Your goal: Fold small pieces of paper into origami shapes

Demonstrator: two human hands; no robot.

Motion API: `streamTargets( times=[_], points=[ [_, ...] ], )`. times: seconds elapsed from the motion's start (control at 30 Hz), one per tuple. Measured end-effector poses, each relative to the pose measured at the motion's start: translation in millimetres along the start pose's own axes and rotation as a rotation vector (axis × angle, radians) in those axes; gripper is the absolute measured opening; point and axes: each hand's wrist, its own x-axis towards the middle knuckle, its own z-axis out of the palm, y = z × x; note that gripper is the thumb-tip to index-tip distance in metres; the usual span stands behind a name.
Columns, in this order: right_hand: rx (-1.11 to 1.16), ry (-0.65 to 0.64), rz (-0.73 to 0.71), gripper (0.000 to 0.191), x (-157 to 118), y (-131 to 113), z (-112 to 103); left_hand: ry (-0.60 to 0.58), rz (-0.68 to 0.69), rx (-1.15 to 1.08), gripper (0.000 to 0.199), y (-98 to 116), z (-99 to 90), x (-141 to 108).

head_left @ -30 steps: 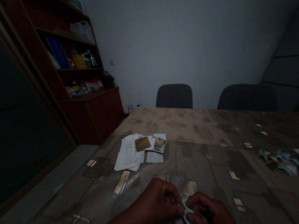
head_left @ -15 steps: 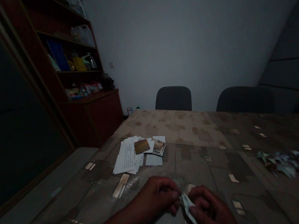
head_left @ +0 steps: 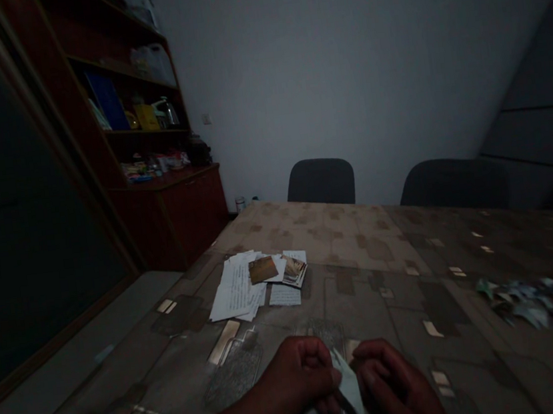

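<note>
A small piece of pale, folded paper (head_left: pixel 349 386) is between my two hands near the table's front edge. My left hand (head_left: pixel 305 378) pinches its left side between thumb and fingers. Close against its right side is my right hand (head_left: pixel 396 384), with fingers curled; whether they grip the paper is hard to make out in the dim light. Beyond my hands lie printed white sheets (head_left: pixel 236 289), with a brown picture card (head_left: pixel 263 270) and a stack of small cards (head_left: pixel 294 270) on top. A heap of crumpled pale paper pieces (head_left: pixel 545 301) rests at the right.
The table (head_left: pixel 351 238) has a patterned cover. Two dark chairs, one (head_left: pixel 321 181) at the middle and another (head_left: pixel 455 185) at the right, stand behind it. A red-brown cabinet (head_left: pixel 190 207) with filled shelves is at the back left.
The folded paper has turned and shows a broader pale face. My left hand has shifted slightly right and down, and my right hand's fingers have moved a little off the paper's lower part.
</note>
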Motion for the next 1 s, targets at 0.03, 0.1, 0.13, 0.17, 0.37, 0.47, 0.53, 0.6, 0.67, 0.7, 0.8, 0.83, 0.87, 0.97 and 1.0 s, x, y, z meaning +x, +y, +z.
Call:
streamTargets(
  times=[0.03, 0.1, 0.13, 0.17, 0.37, 0.47, 0.53, 0.6, 0.67, 0.7, 0.8, 0.83, 0.87, 0.97, 1.0],
  points=[
    [-0.056, 0.019, -0.05, 0.03, 0.0, -0.8, -1.7, -0.009, -0.004, -0.019, 0.024, 2.2, -0.3, -0.5],
    [-0.179, 0.041, -0.17, 0.019, 0.3, -2.5, -5.3, -0.018, -0.028, -0.054, 0.021, 6.0, -0.8, -1.6],
    [-0.24, 0.028, -0.239, 0.013, 0.6, -3.6, -7.2, -0.025, -0.043, -0.067, 0.021, 7.3, -1.0, -2.1],
    [-0.294, 0.0, -0.31, 0.012, 1.1, -4.8, -9.1, -0.033, -0.056, -0.075, 0.02, 8.2, -1.1, -2.5],
    [-0.428, -0.172, -0.514, 0.023, 5.4, -10.4, -18.0, -0.045, -0.058, -0.048, 0.023, 8.0, 0.1, -2.3],
    [-0.457, -0.189, -0.536, 0.025, 6.4, -9.6, -19.4, -0.013, -0.031, -0.021, 0.025, 6.4, 0.5, -1.0],
    [-0.471, -0.194, -0.564, 0.027, 6.3, -9.0, -19.3, 0.0, -0.028, -0.012, 0.026, 5.3, 0.1, -0.4],
    [-0.481, -0.207, -0.596, 0.03, 6.1, -9.5, -19.0, 0.004, -0.029, -0.005, 0.024, 4.7, -0.5, -0.5],
    [-0.486, -0.223, -0.64, 0.032, 6.1, -11.2, -19.0, 0.004, -0.037, -0.002, 0.023, 4.6, -0.8, -1.0],
    [-0.485, -0.225, -0.67, 0.034, 6.2, -12.2, -19.2, 0.006, -0.043, -0.001, 0.023, 4.7, -0.9, -1.2],
    [-0.489, -0.241, -0.704, 0.035, 6.3, -14.6, -20.1, 0.007, -0.056, -0.001, 0.024, 4.4, -1.6, -0.8],
    [-0.488, -0.246, -0.703, 0.035, 6.2, -14.9, -20.3, 0.008, -0.056, -0.002, 0.024, 4.1, -2.1, -0.1],
    [-0.485, -0.246, -0.701, 0.034, 6.1, -15.0, -20.5, 0.01, -0.057, -0.002, 0.024, 3.6, -2.6, 0.7],
    [-0.487, -0.244, -0.688, 0.031, 5.8, -14.4, -20.3, 0.014, -0.058, -0.003, 0.026, 2.0, -3.8, 3.1],
    [-0.489, -0.239, -0.684, 0.029, 5.9, -14.1, -20.1, 0.011, -0.058, -0.004, 0.026, 1.7, -4.0, 3.5]
  ],
)
